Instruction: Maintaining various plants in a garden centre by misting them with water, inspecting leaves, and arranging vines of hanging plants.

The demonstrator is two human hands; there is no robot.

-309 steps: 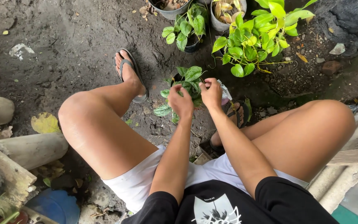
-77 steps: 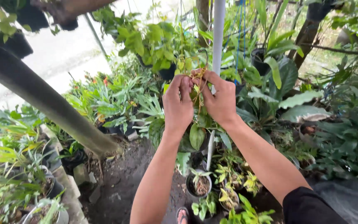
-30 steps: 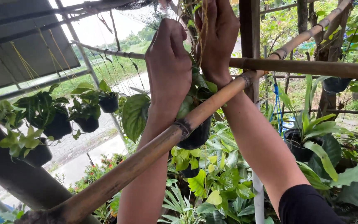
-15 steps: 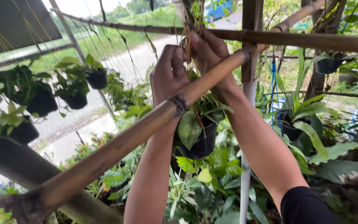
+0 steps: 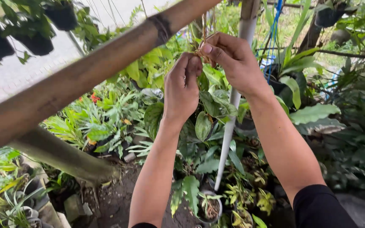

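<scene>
Both hands meet at a small knot (image 5: 201,51) of pale string (image 5: 204,25), and everything else is placed around that knot. The right hand (image 5: 232,62) pinches it from the right, thumb and forefinger closed together on the fibres, so the grip is clamped on the knot itself. The left hand (image 5: 182,90) comes up from below the knot with its fingertips bunched tight against the same spot; its grip looks closed on the string too, though the fingers hide exactly what they hold. The string runs straight up from the knot and out of view behind the bamboo pole (image 5: 85,71), taut, which suggests it carries weight from above. Just below the knot hangs a plant (image 5: 210,109) with broad mottled green leaves; its pot is hidden behind the left wrist and the foliage, so I cannot tell how the string joins it. The hands are raised to work at the height where the plant hangs. Right of the knot stands a white pipe (image 5: 233,109), and beyond that a blue cord (image 5: 275,29). Far below the knot, potted plants (image 5: 210,207) sit on dark soil.
</scene>
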